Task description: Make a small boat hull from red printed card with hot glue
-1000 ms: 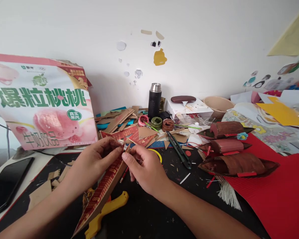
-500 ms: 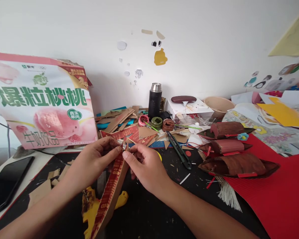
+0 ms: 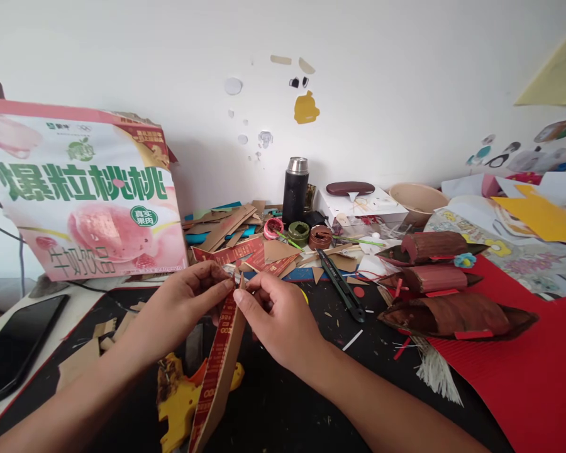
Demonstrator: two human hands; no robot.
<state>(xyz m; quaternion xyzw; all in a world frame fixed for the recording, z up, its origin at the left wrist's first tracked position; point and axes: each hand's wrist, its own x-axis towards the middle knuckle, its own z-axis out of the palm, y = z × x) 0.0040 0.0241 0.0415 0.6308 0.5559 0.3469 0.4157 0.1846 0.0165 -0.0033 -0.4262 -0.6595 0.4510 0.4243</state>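
A long piece of cardboard (image 3: 228, 368), red-printed on its inner face and plain brown outside, stands on edge and runs from the front of the desk up to my fingers. At its far end my left hand (image 3: 183, 299) pinches the tip from the left. My right hand (image 3: 283, 318) closes on the same end, its thumb on the brown side. The fingertips partly hide the pointed end between them. Under the cardboard lies what looks like a yellow glue gun (image 3: 177, 399) with an orange trigger, partly covered.
A green utility knife (image 3: 342, 286) lies right of my hands, near open paint pots (image 3: 321, 237) and cardboard scraps (image 3: 229, 228). Several brown model boats (image 3: 466, 313) rest on red card (image 3: 538, 371). A drink carton (image 3: 89, 195) and a phone (image 3: 21, 346) are at left.
The near end of the cardboard has swung slightly to the right, showing more of its brown side and the orange trigger. Both hands keep their pinch at the far tip.
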